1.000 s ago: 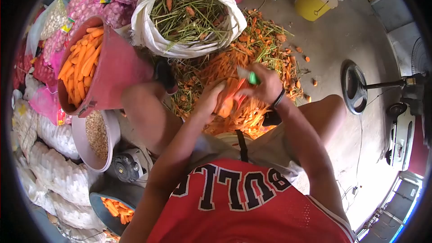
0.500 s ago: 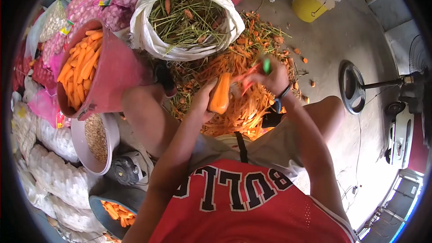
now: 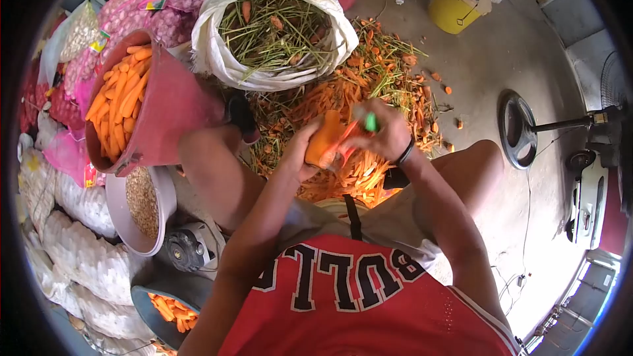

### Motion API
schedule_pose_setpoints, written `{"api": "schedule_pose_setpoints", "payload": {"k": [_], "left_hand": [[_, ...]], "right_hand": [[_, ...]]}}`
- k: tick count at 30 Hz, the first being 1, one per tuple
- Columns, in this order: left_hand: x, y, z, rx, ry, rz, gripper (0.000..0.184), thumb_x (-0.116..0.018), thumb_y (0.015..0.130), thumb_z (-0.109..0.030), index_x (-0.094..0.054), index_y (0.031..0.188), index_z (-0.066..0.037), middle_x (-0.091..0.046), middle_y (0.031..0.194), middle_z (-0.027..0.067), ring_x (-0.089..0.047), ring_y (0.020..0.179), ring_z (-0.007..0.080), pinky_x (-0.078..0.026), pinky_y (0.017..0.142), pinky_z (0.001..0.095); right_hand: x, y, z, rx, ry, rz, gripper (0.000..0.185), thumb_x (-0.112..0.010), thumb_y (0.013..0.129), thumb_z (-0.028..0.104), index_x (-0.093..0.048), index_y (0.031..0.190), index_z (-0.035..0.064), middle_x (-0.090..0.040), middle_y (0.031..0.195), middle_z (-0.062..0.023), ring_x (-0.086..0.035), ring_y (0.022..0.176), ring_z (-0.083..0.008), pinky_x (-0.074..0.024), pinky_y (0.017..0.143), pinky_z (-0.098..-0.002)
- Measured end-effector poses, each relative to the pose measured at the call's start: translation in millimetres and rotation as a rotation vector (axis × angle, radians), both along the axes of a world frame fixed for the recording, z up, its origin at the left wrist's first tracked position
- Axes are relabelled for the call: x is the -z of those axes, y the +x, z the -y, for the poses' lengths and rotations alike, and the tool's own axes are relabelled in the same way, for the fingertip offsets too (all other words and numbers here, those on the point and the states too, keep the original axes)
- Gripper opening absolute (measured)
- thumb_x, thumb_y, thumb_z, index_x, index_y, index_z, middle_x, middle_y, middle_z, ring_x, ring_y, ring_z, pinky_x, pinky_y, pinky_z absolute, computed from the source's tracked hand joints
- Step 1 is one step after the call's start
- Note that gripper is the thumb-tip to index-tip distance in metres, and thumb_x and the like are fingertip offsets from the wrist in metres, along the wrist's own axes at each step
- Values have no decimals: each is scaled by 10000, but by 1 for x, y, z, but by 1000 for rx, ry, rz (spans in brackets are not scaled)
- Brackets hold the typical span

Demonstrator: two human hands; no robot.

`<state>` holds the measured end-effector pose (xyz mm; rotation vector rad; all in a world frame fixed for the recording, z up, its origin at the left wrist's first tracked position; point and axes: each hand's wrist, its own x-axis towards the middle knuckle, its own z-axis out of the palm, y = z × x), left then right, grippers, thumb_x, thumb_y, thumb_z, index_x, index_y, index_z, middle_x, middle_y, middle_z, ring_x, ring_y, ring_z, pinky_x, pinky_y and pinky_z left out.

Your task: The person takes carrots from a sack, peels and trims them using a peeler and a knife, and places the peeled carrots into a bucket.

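Observation:
My left hand (image 3: 299,150) is wrapped round a thick orange carrot (image 3: 322,140), held up between my knees. In my right hand (image 3: 390,130) is a peeler (image 3: 347,140) with red and green parts, its red end against the carrot's right side. Motion smears the peeler, so its blade cannot be made out. Below both hands lies a heap of orange carrot peelings (image 3: 359,170), mixed with cut ends and green stems farther out.
A white sack (image 3: 206,33) of stems stands beyond the heap. At left, a tilted red bucket (image 3: 188,102) holds peeled carrots, near a pale basin (image 3: 165,201) of grains and a dark tub (image 3: 146,310) of carrots. A yellow bucket (image 3: 448,13) stands far right.
My right hand has moved left and slightly down, bringing the peeler from beside the carrot onto it. The left hand still holds the carrot in nearly the same place.

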<state>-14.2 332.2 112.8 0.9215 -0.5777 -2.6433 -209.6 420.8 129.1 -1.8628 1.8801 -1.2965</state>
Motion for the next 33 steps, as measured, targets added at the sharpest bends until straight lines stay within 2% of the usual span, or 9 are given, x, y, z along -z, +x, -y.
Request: {"api": "schedule_pose_setpoints", "payload": {"k": [2, 3, 8, 11, 14, 20, 26, 29, 33], "left_hand": [[13, 5, 2, 81, -47, -112, 356, -497, 977, -343, -542, 1211, -78, -634, 895, 56, -645, 689, 141, -542, 545, 278], [18, 9, 1, 129, -67, -165, 355, -500, 976, -341, -544, 1211, -79, -635, 905, 55, -646, 698, 141, -543, 551, 276], [-2, 4, -4, 73, -87, 99, 323, -487, 986, -320, -554, 1195, -82, -643, 924, 60, -646, 697, 157, -546, 594, 302], [27, 8, 9, 101, -46, -78, 341, -484, 988, -335, -558, 1202, -80, -646, 967, 64, -651, 748, 156, -549, 622, 296], [22, 11, 8, 113, -40, -129, 374, -474, 992, -352, -549, 1235, -77, -647, 1005, 55, -646, 830, 145, -553, 683, 287], [-3, 6, -5, 109, -266, 160, 410, -499, 996, -314, -516, 1312, -54, -618, 1105, 54, -612, 937, 127, -519, 764, 295], [24, -2, -2, -7, -303, 146, 387, -482, 1002, -290, -511, 1311, -59, -631, 1104, 63, -637, 902, 150, -538, 748, 319], [19, 8, -6, 71, -317, 216, 376, -505, 995, -302, -546, 1274, -53, -636, 1064, 52, -632, 879, 139, -522, 736, 304], [5, 3, -2, 86, -257, 215, 373, -549, 973, -343, -578, 1214, -60, -638, 998, 46, -630, 835, 133, -516, 700, 292]], "right_hand": [[0, 9, -2, -78, 13, -151, 678, -904, 606, 388, -630, 1109, 26, -662, 914, -99, -661, 797, -234, -538, 714, -322], [6, 2, 4, -34, -25, -135, 647, -900, 577, 402, -626, 1037, 40, -620, 812, -107, -665, 740, -285, -543, 652, -356], [-2, -46, 17, 391, 316, 40, 655, -906, 590, 395, -598, 1012, 0, -663, 786, -109, -679, 730, -207, -544, 649, -359], [8, -16, 7, 119, 82, 133, 632, -907, 594, 372, -609, 1020, 14, -655, 800, -115, -680, 732, -231, -547, 654, -359], [-7, 15, 4, -118, -86, -148, 600, -912, 578, 360, -621, 989, 34, -619, 797, -129, -663, 712, -281, -537, 636, -360], [-5, -55, 19, 400, 273, 109, 603, -907, 594, 406, -595, 938, 21, -670, 793, -112, -678, 704, -256, -534, 638, -373], [-7, 3, 8, -45, 33, -167, 565, -896, 592, 396, -606, 944, 63, -634, 817, -121, -656, 723, -303, -534, 646, -389], [15, -26, 19, 75, 179, -148, 575, -888, 594, 408, -603, 949, 57, -636, 830, -119, -653, 714, -286, -528, 654, -393], [19, -66, 24, 393, 410, -2, 680, -872, 637, 434, -611, 1119, 31, -706, 919, -134, -692, 799, -229, -543, 723, -342]]}}
